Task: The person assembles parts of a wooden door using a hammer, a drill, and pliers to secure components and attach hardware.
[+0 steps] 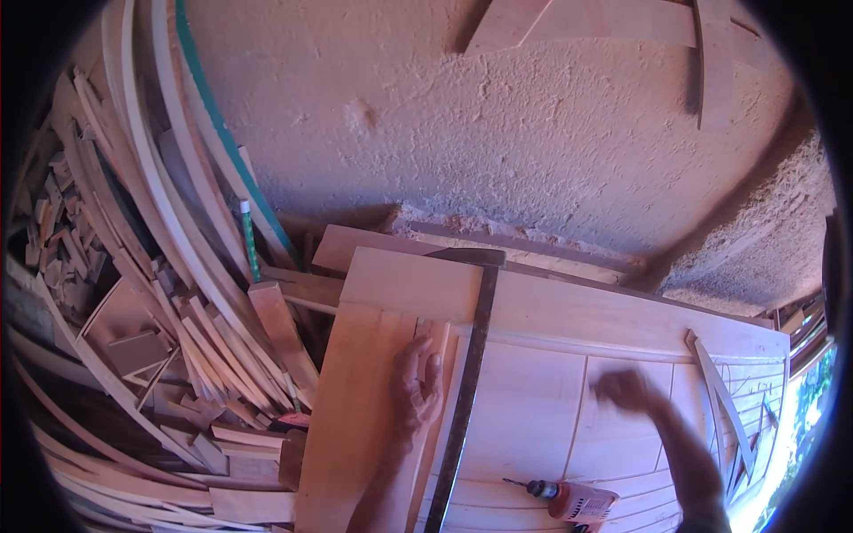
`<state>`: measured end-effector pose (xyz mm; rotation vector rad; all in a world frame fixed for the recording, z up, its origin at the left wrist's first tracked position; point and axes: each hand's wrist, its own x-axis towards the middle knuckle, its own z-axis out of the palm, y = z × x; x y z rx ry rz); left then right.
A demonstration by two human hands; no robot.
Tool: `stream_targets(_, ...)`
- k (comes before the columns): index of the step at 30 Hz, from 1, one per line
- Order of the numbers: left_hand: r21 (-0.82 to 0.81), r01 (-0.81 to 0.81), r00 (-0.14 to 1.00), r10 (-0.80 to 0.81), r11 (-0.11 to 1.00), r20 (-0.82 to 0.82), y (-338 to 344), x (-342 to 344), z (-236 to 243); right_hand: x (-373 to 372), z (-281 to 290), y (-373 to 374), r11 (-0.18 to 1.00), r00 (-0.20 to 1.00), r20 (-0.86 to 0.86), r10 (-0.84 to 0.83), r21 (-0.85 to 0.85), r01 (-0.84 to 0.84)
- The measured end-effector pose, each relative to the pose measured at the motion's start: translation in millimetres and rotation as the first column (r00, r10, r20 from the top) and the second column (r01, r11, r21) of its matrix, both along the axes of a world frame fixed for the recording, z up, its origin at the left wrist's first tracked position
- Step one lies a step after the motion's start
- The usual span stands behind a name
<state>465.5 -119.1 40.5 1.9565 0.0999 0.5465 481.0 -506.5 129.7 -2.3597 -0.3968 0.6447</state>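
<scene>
A pale wooden door panel (524,404) with grooved boards lies before me. My left hand (418,386) rests at the inner edge of its left frame piece, over a narrow wooden strip (437,342); the fingers are loosely curved and apart, with nothing seen in them. Just right of it, a long dark metal bar clamp (471,386) crosses the panel. Above the grooved boards, my right hand (620,391) is smeared by motion, so its fingers and anything in them cannot be made out. A red-and-black power drill (582,505) with a bit fitted lies nearer to me on the panel.
Wood offcuts (133,342) and long curved strips (147,178) crowd the left side. A green-and-white tube (249,240) stands among them. Behind the panel rises a rough plaster wall (533,133). A wooden angle piece (724,409) lies on the panel's right end.
</scene>
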Motion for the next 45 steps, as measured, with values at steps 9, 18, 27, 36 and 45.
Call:
stream_targets(9, 0.053, -0.006, 0.999, 0.004, 0.999, 0.049, -1, 3, 5, 277, -106, 101, 0.771, 0.984, -0.169, 0.059, -0.618, -0.153)
stream_targets(18, -0.136, -0.007, 0.999, 0.012, 0.991, 0.036, 5, 5, -33, 163, -26, 90, 0.938, 0.729, 0.667, -0.15, -0.138, 0.319)
stream_targets(27, -0.119, -0.125, 0.991, 0.13, 0.985, 0.036, 3, -4, -2, -251, -48, -47, 0.823, 0.714, 0.482, -0.508, 0.027, 0.567)
stream_targets(36, 0.3, -0.142, 0.989, 0.126, 0.943, 0.071, 16, -103, -19, -336, -42, -16, 0.464, 0.589, -0.529, -0.61, 0.363, 0.808)
stream_targets(45, 0.773, -0.14, 0.851, 0.474, 0.619, -0.226, 37, -191, 5, -326, -14, 5, -0.036, 0.299, -0.954, -0.02, 0.3, 0.953)
